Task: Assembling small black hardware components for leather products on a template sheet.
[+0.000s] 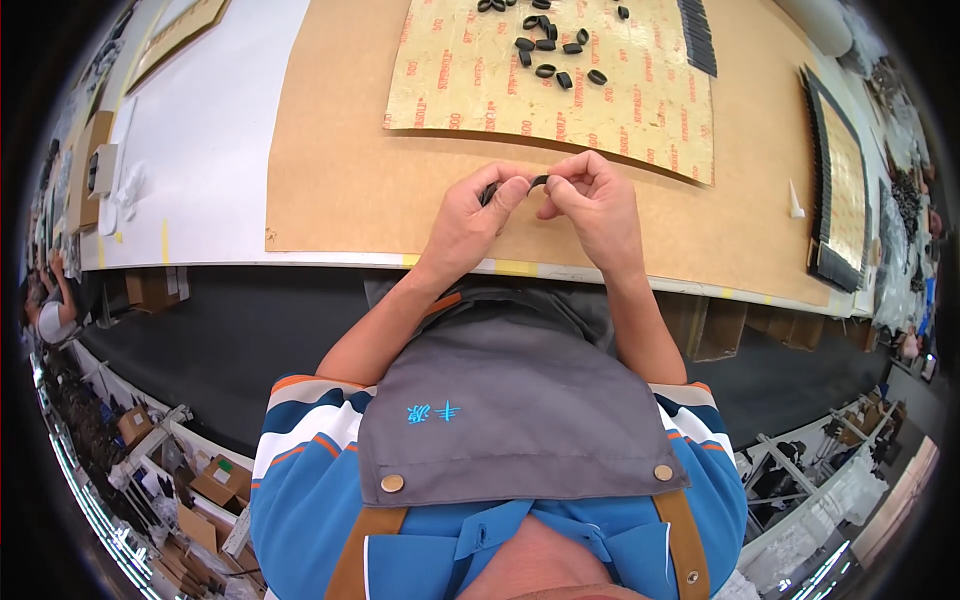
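Just above the table's near edge, my left hand (468,215) and my right hand (604,210) meet with their fingertips pinched. A short, narrow black strip (538,181) stretches between them, gripped at both ends. More black material (488,193) shows among the curled fingers of my left hand; whether it belongs to the same strip I cannot tell. Beyond my hands lies a yellowish sheet (480,112) with red print. Several small black loops (545,71) are scattered on it, and a row of black strips (697,38) lines its right edge.
Brown paper (340,200) covers much of the white table (210,150). At the right are a small white nozzle-like cone (796,200) and another sheet edged with black strips (838,180). A cardboard box (92,165) stands far left. Another person (55,315) is at the left rim.
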`<state>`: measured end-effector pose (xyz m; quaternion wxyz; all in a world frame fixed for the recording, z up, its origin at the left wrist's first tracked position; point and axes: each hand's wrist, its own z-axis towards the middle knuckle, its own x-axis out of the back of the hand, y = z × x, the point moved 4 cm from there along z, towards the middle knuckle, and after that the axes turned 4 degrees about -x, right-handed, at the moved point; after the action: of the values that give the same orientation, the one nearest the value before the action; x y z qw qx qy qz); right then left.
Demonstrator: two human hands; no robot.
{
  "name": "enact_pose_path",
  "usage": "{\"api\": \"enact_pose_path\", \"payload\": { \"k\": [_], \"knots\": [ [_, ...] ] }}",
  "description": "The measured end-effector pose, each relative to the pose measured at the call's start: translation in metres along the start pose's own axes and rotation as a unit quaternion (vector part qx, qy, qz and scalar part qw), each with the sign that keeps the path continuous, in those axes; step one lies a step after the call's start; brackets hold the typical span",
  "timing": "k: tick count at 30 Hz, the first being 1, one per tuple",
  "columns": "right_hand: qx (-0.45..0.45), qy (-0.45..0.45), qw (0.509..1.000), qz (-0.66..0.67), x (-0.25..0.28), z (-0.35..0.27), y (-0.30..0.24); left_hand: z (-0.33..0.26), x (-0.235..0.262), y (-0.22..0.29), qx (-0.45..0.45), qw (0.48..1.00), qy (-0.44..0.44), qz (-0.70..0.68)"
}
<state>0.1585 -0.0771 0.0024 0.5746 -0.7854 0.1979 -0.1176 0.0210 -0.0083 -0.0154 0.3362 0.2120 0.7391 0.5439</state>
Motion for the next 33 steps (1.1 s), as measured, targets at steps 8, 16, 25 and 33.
{"api": "enact_pose_path", "payload": {
  "k": [8, 16, 25, 33],
  "knots": [
    [-0.01, -0.057, 0.998, 0.021, -0.004, 0.0, 0.001, -0.002, -0.004, 0.0, -0.131, 0.979, 0.075, 0.134],
    [-0.047, -0.135, 0.987, 0.073, -0.002, 0.0, 0.001, 0.0, 0.0, 0.001, -0.035, 0.997, 0.048, 0.051],
    [-0.091, -0.153, 0.981, 0.082, 0.006, 0.006, 0.008, 0.007, 0.005, 0.003, 0.125, 0.99, -0.063, 0.011],
    [-0.129, -0.165, 0.977, 0.041, 0.008, 0.005, 0.012, 0.011, 0.006, 0.008, 0.133, 0.982, -0.087, 0.103]
  ]
}}
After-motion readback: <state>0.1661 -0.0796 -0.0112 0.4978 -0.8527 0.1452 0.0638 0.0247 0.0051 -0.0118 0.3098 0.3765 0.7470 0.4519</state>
